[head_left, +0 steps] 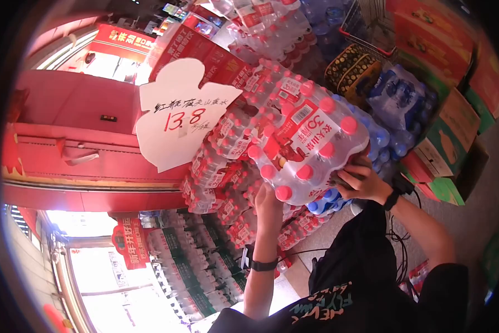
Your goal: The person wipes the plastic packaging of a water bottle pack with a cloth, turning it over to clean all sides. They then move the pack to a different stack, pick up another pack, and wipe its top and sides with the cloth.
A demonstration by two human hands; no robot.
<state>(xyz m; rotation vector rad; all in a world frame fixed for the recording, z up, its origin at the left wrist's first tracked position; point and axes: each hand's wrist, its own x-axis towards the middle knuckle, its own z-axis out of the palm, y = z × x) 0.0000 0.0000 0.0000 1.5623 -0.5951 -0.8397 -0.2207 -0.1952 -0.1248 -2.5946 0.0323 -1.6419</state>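
Note:
A shrink-wrapped pack of red-capped water bottles (310, 139) is at the centre, tilted, caps towards me. My left hand (267, 201) is at its lower left edge, its fingers partly hidden behind the pack. At the lower right edge, my right hand (358, 178) has its fingers curled against the wrap, gripping it. Stacked packs with red caps (221, 139) stand behind and to the left of this pack. A white price sign (180, 114) with handwritten characters and "13.8" stands left of the stack.
Blue-capped bottle packs (396, 100) are at the right, near cardboard boxes (449, 139) and a patterned yellow-black bag (352, 66). Green-labelled bottle packs (180, 266) stand at the lower left. Black cables (396, 238) hang or lie beside my body. A cart (366, 33) is at the top.

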